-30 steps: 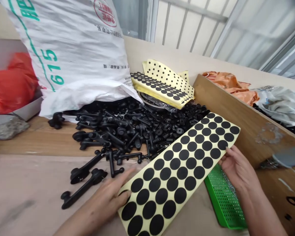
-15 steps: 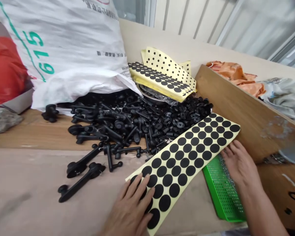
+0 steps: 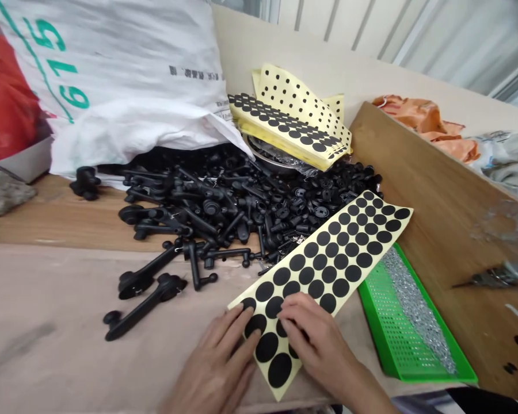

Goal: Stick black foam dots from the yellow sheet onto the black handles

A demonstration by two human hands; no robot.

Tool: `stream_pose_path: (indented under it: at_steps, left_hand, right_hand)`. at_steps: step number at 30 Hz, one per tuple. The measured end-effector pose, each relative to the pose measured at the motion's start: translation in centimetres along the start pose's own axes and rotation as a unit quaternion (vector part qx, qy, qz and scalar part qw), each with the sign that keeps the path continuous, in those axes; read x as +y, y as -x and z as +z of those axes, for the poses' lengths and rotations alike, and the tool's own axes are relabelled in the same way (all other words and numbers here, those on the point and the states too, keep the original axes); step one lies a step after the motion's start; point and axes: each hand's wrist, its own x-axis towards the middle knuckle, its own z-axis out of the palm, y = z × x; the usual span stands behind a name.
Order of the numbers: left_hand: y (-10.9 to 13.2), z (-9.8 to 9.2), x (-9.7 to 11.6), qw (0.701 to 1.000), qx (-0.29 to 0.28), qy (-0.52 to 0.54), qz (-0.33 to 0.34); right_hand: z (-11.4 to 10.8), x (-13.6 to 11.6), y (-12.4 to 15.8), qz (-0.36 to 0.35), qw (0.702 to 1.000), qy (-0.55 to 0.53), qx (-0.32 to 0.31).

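A pale yellow sheet of round black stickers [image 3: 349,249] lies slantwise across the front of the table. My left hand [image 3: 218,362] rests on its near left edge, fingers stretched out and spread over the dots. Over the sheet's near part is my right hand [image 3: 322,342], with thumb and fingers bent together at a black dot; what they pinch, if anything, is hidden by the fingers. Two black plastic crank handles [image 3: 144,310] lie apart at the left. Behind the sheet spreads a heap of similar black handles and small round parts [image 3: 216,210].
A green perforated basket [image 3: 380,345] with small metal pieces [image 3: 418,310] stands at right, beside a wooden board [image 3: 431,190]. More sticker sheets [image 3: 285,126] lie on a bowl at the back. A white sack [image 3: 133,75] stands behind the heap; red bag [image 3: 8,103] far left.
My right hand has moved left from the sheet's far right edge to its near part, beside my left hand. The sheet's far end has dropped slightly, and more of the green basket shows.
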Motion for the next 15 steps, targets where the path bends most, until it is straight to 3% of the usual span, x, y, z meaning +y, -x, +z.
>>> stream_pose_path:
  at_steps: [4, 6, 15]
  left_hand:
    - [0.0, -0.3, 1.0, 0.999, -0.029, -0.017, -0.029]
    - [-0.3, -0.6, 1.0, 1.000, -0.021, -0.021, -0.003]
    - [0.0, -0.2, 0.5, 0.996, 0.010, -0.068, 0.049]
  right_hand:
    - [2.0, 0.7, -0.6, -0.015, 0.989, 0.150, -0.008]
    - [2.4, 0.6, -0.5, -0.016, 0.982, 0.188, -0.007]
    - [3.7, 0.3, 0.0, -0.054, 0.975, 0.214, 0.040]
